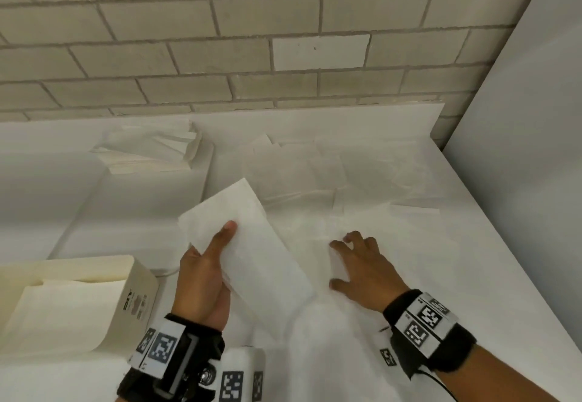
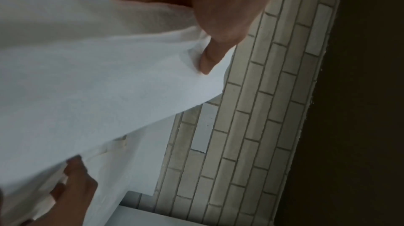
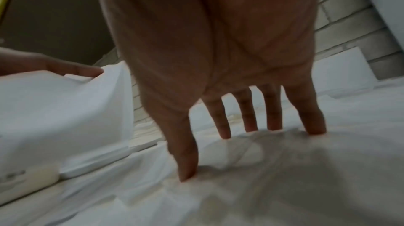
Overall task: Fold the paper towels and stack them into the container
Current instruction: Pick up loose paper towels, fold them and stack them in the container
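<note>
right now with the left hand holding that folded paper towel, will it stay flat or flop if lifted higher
The folded paper towel probably flops: its free end already sags beyond the left hand. It looks thin and light, so likely easy to lift. The thumb dents it, so it probably creases easily.

Soft, even light fills the head view; the brick wall (image 1: 220, 39) bows at the edges. Both wrist views are dim and smeared. Below the right hand (image 3: 218, 57) a grey shadow spreads; beside the wall everything falls black.
</note>
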Available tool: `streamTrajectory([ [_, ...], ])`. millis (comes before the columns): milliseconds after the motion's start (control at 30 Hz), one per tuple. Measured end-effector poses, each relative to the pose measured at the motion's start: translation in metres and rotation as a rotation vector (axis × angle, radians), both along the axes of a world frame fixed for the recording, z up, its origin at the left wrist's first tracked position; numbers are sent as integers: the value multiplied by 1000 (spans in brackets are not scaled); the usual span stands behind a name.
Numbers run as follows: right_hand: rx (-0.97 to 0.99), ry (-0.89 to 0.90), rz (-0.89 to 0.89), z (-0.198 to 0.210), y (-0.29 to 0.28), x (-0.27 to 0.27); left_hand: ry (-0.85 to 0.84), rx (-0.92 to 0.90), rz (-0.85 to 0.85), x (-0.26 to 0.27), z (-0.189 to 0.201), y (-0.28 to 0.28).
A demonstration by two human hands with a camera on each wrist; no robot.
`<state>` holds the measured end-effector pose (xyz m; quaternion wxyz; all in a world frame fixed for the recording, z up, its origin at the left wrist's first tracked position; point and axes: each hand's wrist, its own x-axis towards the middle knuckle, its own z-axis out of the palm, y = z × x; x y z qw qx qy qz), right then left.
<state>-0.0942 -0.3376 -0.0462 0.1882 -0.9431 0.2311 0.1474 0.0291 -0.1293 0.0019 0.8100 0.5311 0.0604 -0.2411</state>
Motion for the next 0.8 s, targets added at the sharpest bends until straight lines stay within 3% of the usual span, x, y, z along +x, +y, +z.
streamTrajectory([
  [133,-30,-129,-9,-2,-4,3,61,55,-80,2,-7,10],
  [267,115,-253,-189,2,-14,6,58,143,-60,6,-11,20],
  [367,90,-301,-276,9,-16,1,60,196,-91,10,-9,27],
  [467,17,-423,-285,25,-15,-11,83,218,-112,9,-7,29],
  [600,81,-668,-299,63,-20,-33,108,218,-145,7,-10,24],
  [700,258,-930,-401,99,-18,-49,156,195,-223,-2,-7,16],
  [800,635,-1196,-480,120,-7,-56,219,159,-364,-27,-5,-1],
])
